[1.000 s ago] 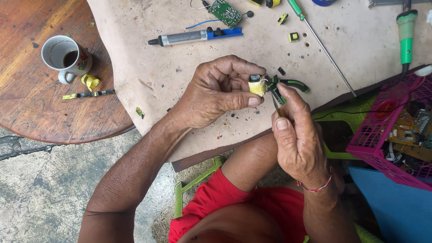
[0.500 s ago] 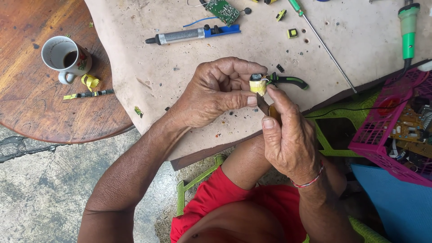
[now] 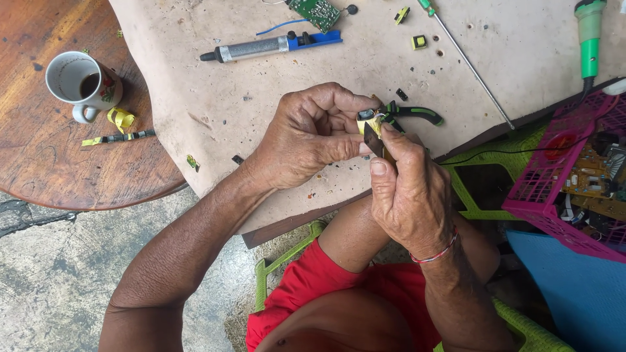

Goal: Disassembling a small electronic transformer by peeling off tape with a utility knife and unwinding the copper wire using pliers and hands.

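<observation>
Left hand (image 3: 306,140) is pinching small yellow-taped component (image 3: 369,121) steady above the worktop's (image 3: 261,98) near edge; right hand (image 3: 407,195) is gripping dark flat blade (image 3: 373,140) against it.

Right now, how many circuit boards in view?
2. One green circuit board at the bench's top edge, partly cut off; one brown board inside the pink basket. More may be hidden in the basket.

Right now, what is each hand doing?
Left hand: closed on a small yellow part.
Right hand: closed on a thin dark blade against that part.
</observation>
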